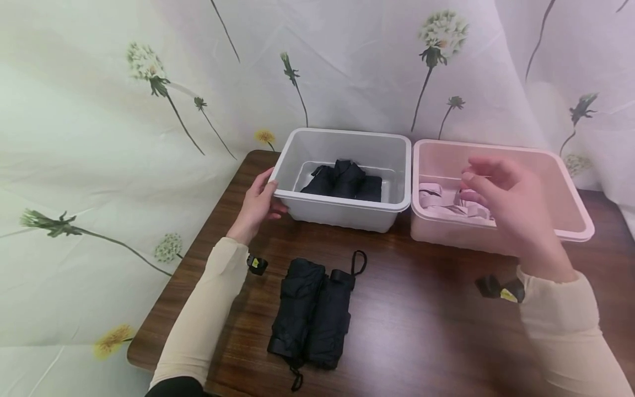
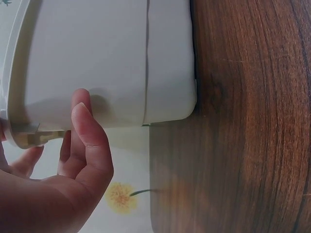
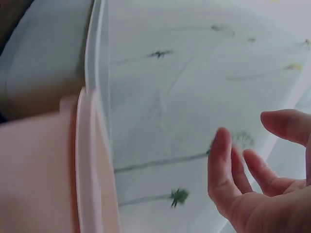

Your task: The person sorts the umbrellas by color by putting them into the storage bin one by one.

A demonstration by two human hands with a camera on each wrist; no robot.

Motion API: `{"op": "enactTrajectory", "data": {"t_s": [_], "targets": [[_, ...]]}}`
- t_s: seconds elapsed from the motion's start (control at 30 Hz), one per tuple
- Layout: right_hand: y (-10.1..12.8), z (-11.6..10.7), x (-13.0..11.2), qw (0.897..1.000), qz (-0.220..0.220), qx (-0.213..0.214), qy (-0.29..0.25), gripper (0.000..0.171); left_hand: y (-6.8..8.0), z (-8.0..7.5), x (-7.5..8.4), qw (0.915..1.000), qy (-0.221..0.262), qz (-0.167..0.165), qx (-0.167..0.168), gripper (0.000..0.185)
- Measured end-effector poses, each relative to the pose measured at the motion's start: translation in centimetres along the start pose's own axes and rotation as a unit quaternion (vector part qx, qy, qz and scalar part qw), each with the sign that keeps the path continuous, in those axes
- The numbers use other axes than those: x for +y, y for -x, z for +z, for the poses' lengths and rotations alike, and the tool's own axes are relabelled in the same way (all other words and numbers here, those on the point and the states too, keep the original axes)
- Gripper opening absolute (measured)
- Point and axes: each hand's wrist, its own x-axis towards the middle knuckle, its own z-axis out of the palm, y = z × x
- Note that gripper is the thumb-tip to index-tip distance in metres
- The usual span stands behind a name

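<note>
My left hand (image 1: pixel 258 204) holds the near left corner of a white plastic bin (image 1: pixel 342 201). In the left wrist view its thumb (image 2: pixel 90 131) presses the bin wall (image 2: pixel 107 58) while the fingers curl behind the rim. Several folded black umbrellas (image 1: pixel 344 181) lie inside that bin. My right hand (image 1: pixel 501 193) hovers empty over the pink bin (image 1: pixel 570 220), fingers relaxed and apart (image 3: pixel 252 165). Folded pink umbrellas (image 1: pixel 446 201) lie in the pink bin. Two folded black umbrellas (image 1: pixel 310 314) lie side by side on the table in front of me.
The dark wooden table (image 1: pixel 436 331) stands against a white curtain with flower prints (image 1: pixel 99 138). The two bins touch side by side along the table's far edge. The table's left edge runs close to my left forearm.
</note>
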Motion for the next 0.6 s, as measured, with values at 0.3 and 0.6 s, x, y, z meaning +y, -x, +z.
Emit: {"op": "enactTrajectory", "data": {"t_s": [0.3, 0.6], "targets": [[3.1, 4.9, 4.7, 0.969, 0.005, -0.081, 0.232, 0.043, -0.6, -0.1, -0.6, 1.0, 0.005, 0.005, 0.002, 0.041], [6.3, 10.8, 10.9, 0.918, 0.025, -0.172, 0.357, 0.068, -0.7, -0.1, -0.8, 1.0, 0.005, 0.003, 0.004, 0.041]]}}
